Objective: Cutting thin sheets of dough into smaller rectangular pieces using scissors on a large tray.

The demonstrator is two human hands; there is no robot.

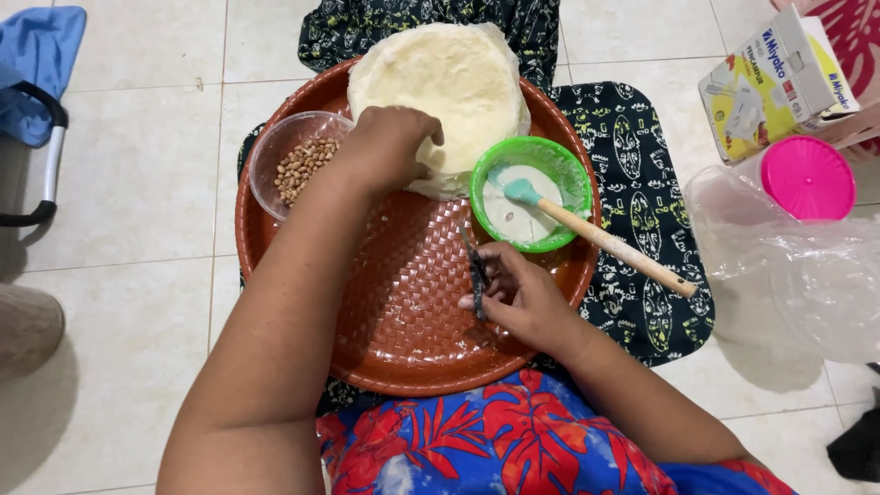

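A round brown woven-pattern tray [403,321] lies on a dark patterned cloth on the floor. A stack of thin pale round wrappers [449,78] rests on its far side. My left hand [385,147] sits on the near edge of that stack, fingers curled at the wrappers. My right hand [518,293] holds a small dark thin piece [477,270] over the tray. A green bowl [568,174] with white paste stands at the right of the tray, a teal spatula with wooden handle [605,240] resting in it. A clear bowl of peanuts [302,165] stands at the left.
A pink-lidded clear container [807,176] and a small printed box [779,82] stand at the right. A crumpled clear plastic bag [788,266] lies beside the tray. A blue bag [37,64] sits at the far left. My lap in red and blue cloth [513,440] is nearest.
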